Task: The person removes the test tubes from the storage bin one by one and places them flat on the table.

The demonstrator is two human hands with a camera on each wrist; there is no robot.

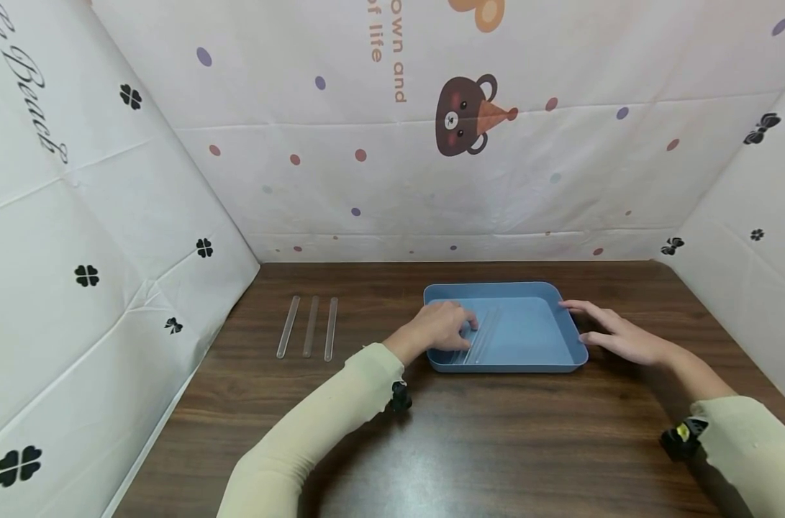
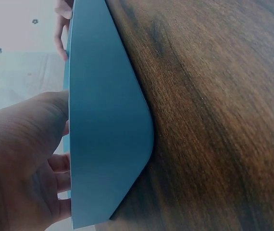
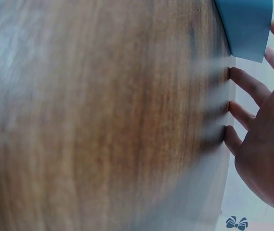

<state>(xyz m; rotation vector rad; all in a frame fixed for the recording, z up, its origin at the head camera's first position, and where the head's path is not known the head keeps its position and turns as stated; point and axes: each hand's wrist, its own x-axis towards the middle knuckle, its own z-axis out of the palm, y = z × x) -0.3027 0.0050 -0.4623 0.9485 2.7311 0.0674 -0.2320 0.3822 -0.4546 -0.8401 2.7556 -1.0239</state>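
A shallow blue tray sits on the brown table, with several clear, thin sticks lying slanted in its left part. My left hand reaches over the tray's left side, thumb and forefinger parted just beside the sticks. From the left wrist, the tray's wall hides those fingertips. At the tray's right side, my right hand touches the wall with thumb and forefinger. The right wrist view has its other fingers spread down by the tabletop, beyond the tray's corner.
Left of the tray, three clear sticks with rounded ends lie side by side on the table, spaced apart. Printed white sheeting stands behind the table and along both sides.
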